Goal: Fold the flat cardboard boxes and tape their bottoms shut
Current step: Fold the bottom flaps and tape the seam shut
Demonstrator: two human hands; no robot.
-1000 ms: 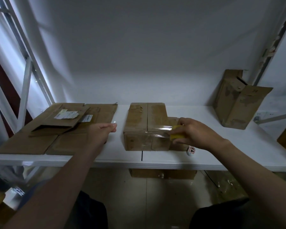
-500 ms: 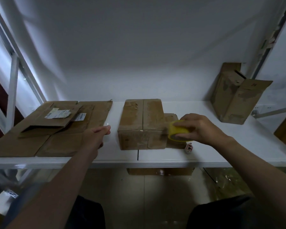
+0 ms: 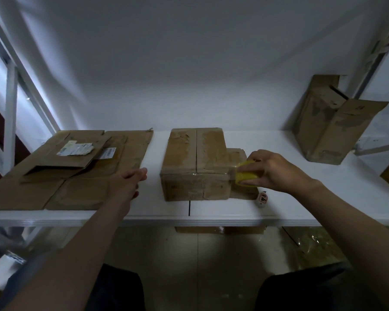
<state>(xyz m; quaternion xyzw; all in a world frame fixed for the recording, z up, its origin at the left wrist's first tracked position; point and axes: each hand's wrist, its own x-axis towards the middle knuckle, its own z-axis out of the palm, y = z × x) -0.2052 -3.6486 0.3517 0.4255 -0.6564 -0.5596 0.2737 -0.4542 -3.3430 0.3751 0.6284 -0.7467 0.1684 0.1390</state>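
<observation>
- A stack of flat cardboard (image 3: 76, 176), still unfolded and with paper labels (image 3: 75, 150) on top, lies at the left end of the white bench (image 3: 301, 205).
- The left hand (image 3: 126, 182) hovers just left of the box without touching it. Its fingers (image 3: 142, 171) are loosely together and reach toward the box, holding nothing that can be seen. It is in much the same place as a second ago.
- The box (image 3: 195, 158) stands in the middle of the bench with its closed bottom flaps facing up. Their seam runs from front to back.
- A strip of clear tape (image 3: 202, 174) crosses the near top edge. A second ago a glossy stretch of it showed between the seam and the roll; now it looks laid down on the cardboard.
- The right hand (image 3: 276, 171) has its fingers clamped on the yellow tape roll (image 3: 245, 176). The roll is now drawn tight against the box's right near corner.
- This crosswise strip seems fully run out, so severing the tape is probably next. Whether the seam is covered along its length cannot be told.
- A small white object (image 3: 262, 199) lies on the bench just below the right hand.
- A folded box (image 3: 330, 129) stands far right against the wall.
</observation>
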